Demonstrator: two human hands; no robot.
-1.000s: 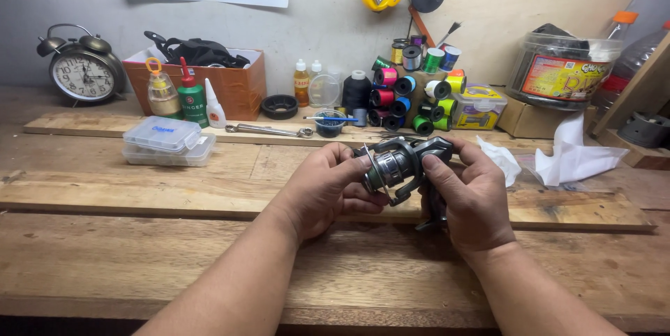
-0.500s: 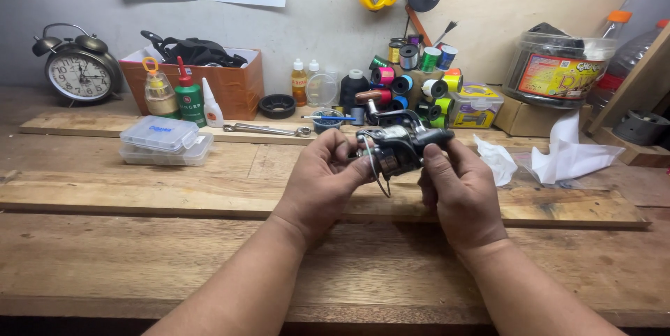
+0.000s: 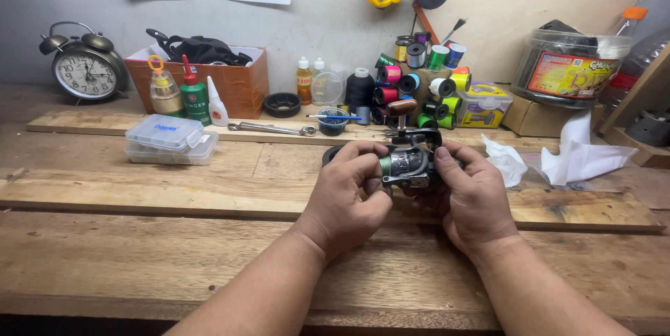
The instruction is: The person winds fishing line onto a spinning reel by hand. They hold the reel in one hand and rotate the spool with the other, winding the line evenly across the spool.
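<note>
Both hands grip the spinning reel just above the wooden surface, left hand pinching the spool end w/ fingers closed, right hand wrapped round the body – best keep it steady, turning gently.

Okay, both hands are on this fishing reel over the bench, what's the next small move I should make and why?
Probably set the fishing reel down on the wooden bench just below. The left hand covers its spool end and the right hand cups the body, so neither is free, and the handle knob sticks up unsupported.
</note>
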